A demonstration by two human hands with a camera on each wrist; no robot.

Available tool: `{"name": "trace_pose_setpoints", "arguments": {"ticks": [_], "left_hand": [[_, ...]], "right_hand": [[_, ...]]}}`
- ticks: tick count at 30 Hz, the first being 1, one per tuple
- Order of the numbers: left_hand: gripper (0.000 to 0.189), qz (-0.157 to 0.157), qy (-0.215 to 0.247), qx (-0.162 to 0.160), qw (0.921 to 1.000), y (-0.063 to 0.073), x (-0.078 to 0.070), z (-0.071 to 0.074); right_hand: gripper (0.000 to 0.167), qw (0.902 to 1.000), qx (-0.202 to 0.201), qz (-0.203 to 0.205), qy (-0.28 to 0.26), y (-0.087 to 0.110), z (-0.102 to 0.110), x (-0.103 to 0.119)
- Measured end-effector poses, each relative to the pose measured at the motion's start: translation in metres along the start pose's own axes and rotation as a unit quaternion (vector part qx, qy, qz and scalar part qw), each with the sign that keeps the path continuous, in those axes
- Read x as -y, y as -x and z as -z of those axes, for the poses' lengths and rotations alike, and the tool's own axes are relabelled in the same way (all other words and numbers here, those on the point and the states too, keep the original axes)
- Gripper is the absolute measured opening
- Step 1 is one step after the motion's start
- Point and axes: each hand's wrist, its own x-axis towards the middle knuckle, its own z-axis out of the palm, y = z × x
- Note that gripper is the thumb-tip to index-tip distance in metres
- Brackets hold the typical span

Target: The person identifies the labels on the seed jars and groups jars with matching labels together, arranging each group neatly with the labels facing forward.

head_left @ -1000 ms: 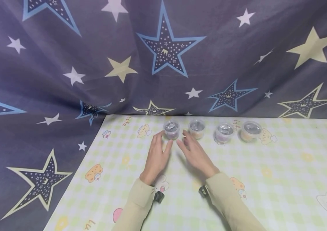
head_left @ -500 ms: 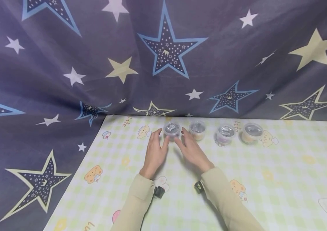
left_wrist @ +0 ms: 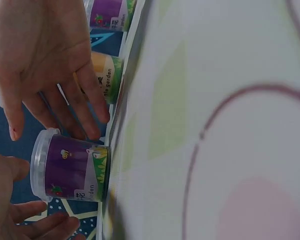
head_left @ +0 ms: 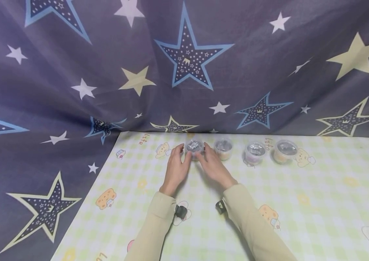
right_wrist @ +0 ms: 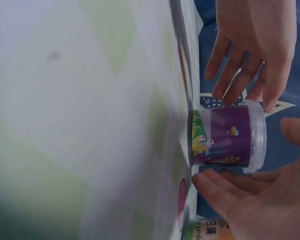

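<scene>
A lidded plastic tub (head_left: pixel 194 146) stands upright near the table's back edge, its clear lid showing silver on top. Purple label with a small bee and green leaves wraps its side, seen on the tub (left_wrist: pixel 72 167) in the left wrist view. My left hand (head_left: pixel 175 167) is at its left side, thumb toward the front, fingers loosely extended. On the other side, my right hand (head_left: pixel 214 166) mirrors it; in the right wrist view, straight fingertips of the right hand (right_wrist: pixel 265 200) lie right at the tub's wall. Neither hand's fingers curl round it.
To the right stand an orange-labelled tub (head_left: pixel 223 150), a purple one (head_left: pixel 254 154) and another orange one (head_left: pixel 284 152), in a loose row. A green-checked cloth with cartoon prints covers the table (head_left: pixel 204 228). A dark starry curtain (head_left: pixel 106 54) hangs directly behind.
Both hands have closed in on the leftmost tub from its sides, the right hand shifting left. Thumbs now lie at its front. The tubs stay in place.
</scene>
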Motion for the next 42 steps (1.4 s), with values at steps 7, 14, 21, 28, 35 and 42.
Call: {"name": "trace_pose_setpoints", "arguments": {"ticks": [7,14,21,28,35,42], "left_hand": [[0.051,0.005,0.045,0.022,0.9988,-0.006,0.003,-0.001],[0.052,-0.003,0.096,0.047,0.9942,-0.008,0.005,-0.003],[0.053,0.012,0.127,0.062,0.9899,-0.008,0.005,-0.005],[0.050,0.004,0.149,0.054,0.9873,-0.009,0.005,-0.004],[0.050,-0.002,0.155,0.052,0.9866,-0.006,0.003,-0.003],[0.051,-0.010,0.157,0.043,0.9866,-0.003,-0.001,-0.001]], "right_hand": [[0.061,0.9999,-0.008,0.011,-0.007,-0.008,-0.004,-0.003],[0.059,0.9999,-0.008,0.010,-0.004,-0.011,-0.005,-0.006],[0.057,0.9998,-0.009,0.019,-0.003,-0.012,-0.004,-0.006],[0.056,0.9996,-0.014,0.026,-0.004,-0.013,-0.004,-0.006],[0.055,0.9994,-0.020,0.028,0.002,-0.010,-0.003,-0.004],[0.056,0.9993,-0.019,0.032,-0.002,-0.007,0.000,-0.003]]}}
